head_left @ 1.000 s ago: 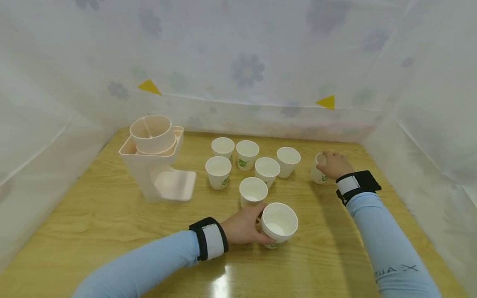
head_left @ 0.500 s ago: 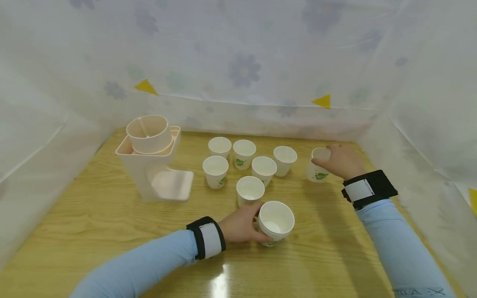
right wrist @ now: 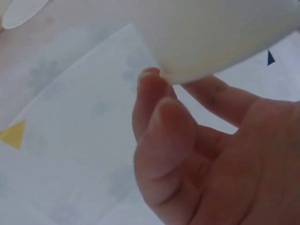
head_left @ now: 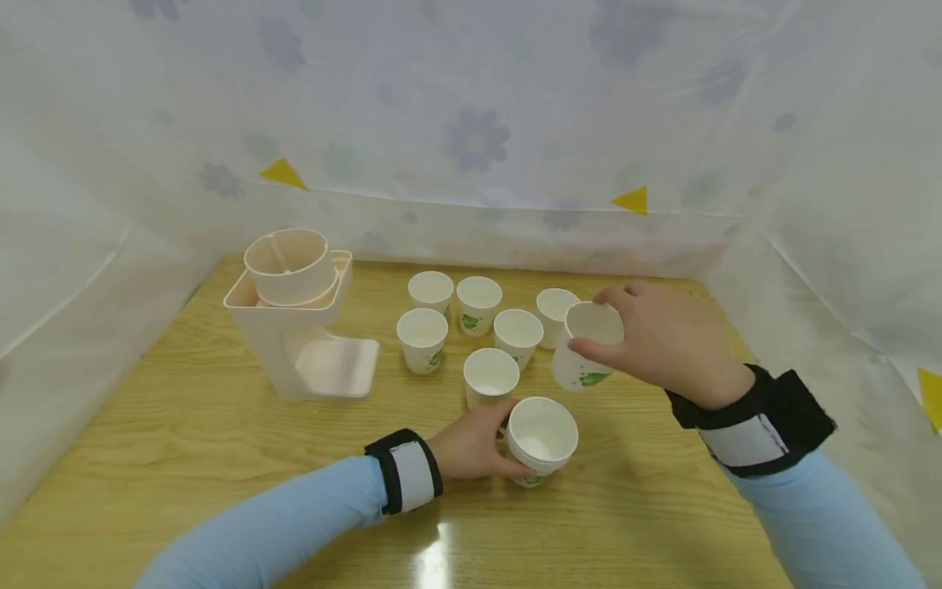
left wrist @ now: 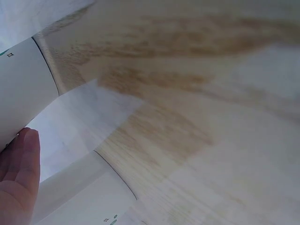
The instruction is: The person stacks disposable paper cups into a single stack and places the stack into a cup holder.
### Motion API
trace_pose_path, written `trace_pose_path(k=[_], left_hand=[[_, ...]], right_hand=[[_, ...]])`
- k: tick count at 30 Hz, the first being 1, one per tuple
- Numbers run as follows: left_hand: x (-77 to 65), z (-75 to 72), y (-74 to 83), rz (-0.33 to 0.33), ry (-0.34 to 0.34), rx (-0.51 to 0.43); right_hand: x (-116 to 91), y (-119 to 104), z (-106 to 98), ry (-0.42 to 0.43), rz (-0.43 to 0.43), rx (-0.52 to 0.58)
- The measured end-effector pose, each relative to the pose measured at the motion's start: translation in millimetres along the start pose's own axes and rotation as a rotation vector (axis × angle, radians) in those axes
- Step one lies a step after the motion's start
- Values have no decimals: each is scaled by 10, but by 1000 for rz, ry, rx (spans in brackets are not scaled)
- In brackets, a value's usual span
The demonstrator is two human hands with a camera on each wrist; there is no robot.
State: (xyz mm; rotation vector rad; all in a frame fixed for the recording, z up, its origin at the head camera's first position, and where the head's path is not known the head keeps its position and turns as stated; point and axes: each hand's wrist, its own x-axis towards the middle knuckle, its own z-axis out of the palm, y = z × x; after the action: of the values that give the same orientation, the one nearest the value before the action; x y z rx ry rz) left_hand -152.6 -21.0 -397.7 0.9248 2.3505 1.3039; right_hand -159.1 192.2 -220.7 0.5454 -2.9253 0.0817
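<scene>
My left hand [head_left: 474,442] grips a short stack of nested white paper cups [head_left: 543,438] at the front, thumb and fingers round its left side. In the head view, my right hand [head_left: 666,339] pinches one white paper cup [head_left: 589,352] with a green leaf print by its rim. That cup hangs slightly tilted over the table, up and to the right of the stack. The right wrist view shows curled fingertips [right wrist: 161,122] at the rim of the pale cup [right wrist: 220,37]. Part of the left hand [left wrist: 18,173] shows beside a cup wall in the left wrist view.
Several single paper cups, one of them this cup [head_left: 491,380], stand upright behind the stack. A pale pink appliance [head_left: 294,327] with a round top and flat base plate stands at the left. White flowered sheeting [head_left: 471,123] encloses the wooden table [head_left: 221,458].
My right hand has lifted its cup from the far right of the table and brought it left and nearer, towards the stack. The left hand has stayed on the stack.
</scene>
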Motion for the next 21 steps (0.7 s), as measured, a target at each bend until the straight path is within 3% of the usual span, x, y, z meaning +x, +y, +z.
trace_pose_path(k=[7,21], left_hand=[[-2,-17,6,-3,-15,-13],[-7,-18,17,4,-30,-26]], right_hand=[[-131,-286,-42,-38,-56,-34],[-188,-474,171,-143,-125,-60]])
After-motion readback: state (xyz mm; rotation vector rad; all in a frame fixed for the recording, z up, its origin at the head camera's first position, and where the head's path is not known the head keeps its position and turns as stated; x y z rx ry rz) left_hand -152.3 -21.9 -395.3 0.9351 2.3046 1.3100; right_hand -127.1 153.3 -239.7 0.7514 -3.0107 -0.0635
